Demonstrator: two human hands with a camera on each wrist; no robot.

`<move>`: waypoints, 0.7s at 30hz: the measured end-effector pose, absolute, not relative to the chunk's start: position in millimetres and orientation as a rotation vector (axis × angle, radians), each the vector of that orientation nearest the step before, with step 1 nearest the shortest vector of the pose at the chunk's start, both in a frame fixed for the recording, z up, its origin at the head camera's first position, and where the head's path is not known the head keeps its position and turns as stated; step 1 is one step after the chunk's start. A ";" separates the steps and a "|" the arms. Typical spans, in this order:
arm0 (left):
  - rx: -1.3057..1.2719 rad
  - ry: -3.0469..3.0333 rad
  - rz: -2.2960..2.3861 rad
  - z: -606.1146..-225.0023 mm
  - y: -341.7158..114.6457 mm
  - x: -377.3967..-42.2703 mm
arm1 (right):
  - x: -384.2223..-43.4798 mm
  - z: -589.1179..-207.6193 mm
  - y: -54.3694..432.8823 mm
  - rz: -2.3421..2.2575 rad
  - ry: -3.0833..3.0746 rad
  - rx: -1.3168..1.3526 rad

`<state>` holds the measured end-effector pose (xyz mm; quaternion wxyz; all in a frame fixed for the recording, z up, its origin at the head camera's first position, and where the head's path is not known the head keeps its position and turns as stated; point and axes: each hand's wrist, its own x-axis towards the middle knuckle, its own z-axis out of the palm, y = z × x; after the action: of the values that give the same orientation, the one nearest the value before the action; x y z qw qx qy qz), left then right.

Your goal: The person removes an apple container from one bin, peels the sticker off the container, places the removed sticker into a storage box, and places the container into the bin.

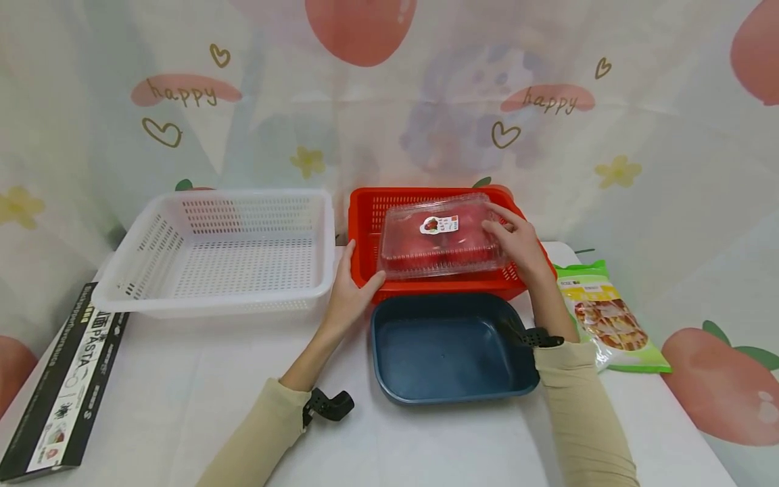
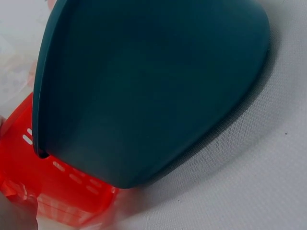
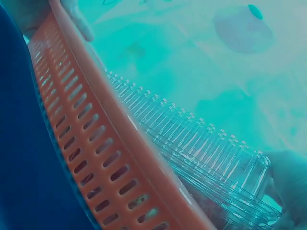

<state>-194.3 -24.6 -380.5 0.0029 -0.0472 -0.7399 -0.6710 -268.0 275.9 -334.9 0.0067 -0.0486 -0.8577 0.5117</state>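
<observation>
A clear plastic clamshell box (image 1: pixel 441 247) with a small label on its lid lies in the mouth of the red basket (image 1: pixel 389 292), its contents looking red through the plastic. My right hand (image 1: pixel 520 247) holds the box by its right end, fingers on the lid edge. In the right wrist view the ribbed side of the clamshell box (image 3: pixel 192 139) rises above the basket rim. My left hand (image 1: pixel 353 291) grips the basket's front left corner, thumb over the rim. Part of that hand (image 3: pixel 79 19) shows at the far corner there.
Directly in front of the red basket stands a dark blue basin (image 1: pixel 450 352). On the left is a white perforated basket (image 1: pixel 213 297), beside a long black pasta box (image 1: pixel 73 379). A green and yellow food bag (image 1: pixel 615 321) lies at the right, near a patterned curtain (image 1: pixel 377 122).
</observation>
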 end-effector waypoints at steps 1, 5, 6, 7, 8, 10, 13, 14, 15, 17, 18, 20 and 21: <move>-0.147 -2.323 -2.101 -380.8 -24.5 -194.4 | -266.2 -335.3 275.9 1.596 -2.672 -0.152; -0.141 -2.321 -2.094 -382.5 -24.3 -195.0 | -261.1 -336.4 277.2 1.573 -2.647 -0.163; -0.141 -2.312 -2.089 -387.9 -24.2 -198.0 | -260.2 -337.0 277.9 1.565 -2.641 -0.170; -0.143 -2.304 -2.091 -393.3 -24.1 -201.5 | -259.4 -337.3 279.0 1.561 -2.638 -0.174; -0.144 -2.295 -2.092 -398.6 -24.0 -205.0 | -258.3 -337.5 279.9 1.554 -2.634 -0.182; -0.141 -2.288 -2.097 -407.4 -24.0 -210.7 | -255.7 -337.8 281.7 1.544 -2.626 -0.206; -0.140 -2.292 -2.103 -409.6 -24.4 -213.4 | -252.8 -337.8 282.7 1.553 -2.600 -0.218; -0.137 -2.298 -2.104 -405.7 -24.3 -210.6 | -251.5 -337.7 282.7 1.554 -2.589 -0.227; -0.133 -2.306 -2.102 -401.0 -24.4 -207.3 | -250.6 -337.3 282.5 1.556 -2.579 -0.233; -0.136 -2.309 -2.104 -391.7 -24.7 -201.1 | -249.4 -336.6 281.8 1.563 -2.553 -0.244; -0.138 -2.305 -2.105 -388.1 -24.8 -198.9 | -249.1 -336.2 281.4 1.565 -2.539 -0.249; -0.140 -2.302 -2.107 -383.3 -25.1 -195.7 | -248.8 -335.9 280.6 1.575 -2.514 -0.263; -0.138 -2.305 -2.104 -382.7 -25.1 -195.3 | -248.6 -335.8 280.1 1.580 -2.504 -0.268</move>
<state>-195.3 -25.1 -382.7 0.0087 -0.0442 -0.7379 -0.6735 -248.6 280.1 -335.8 0.0841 -0.0899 -0.8394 0.5295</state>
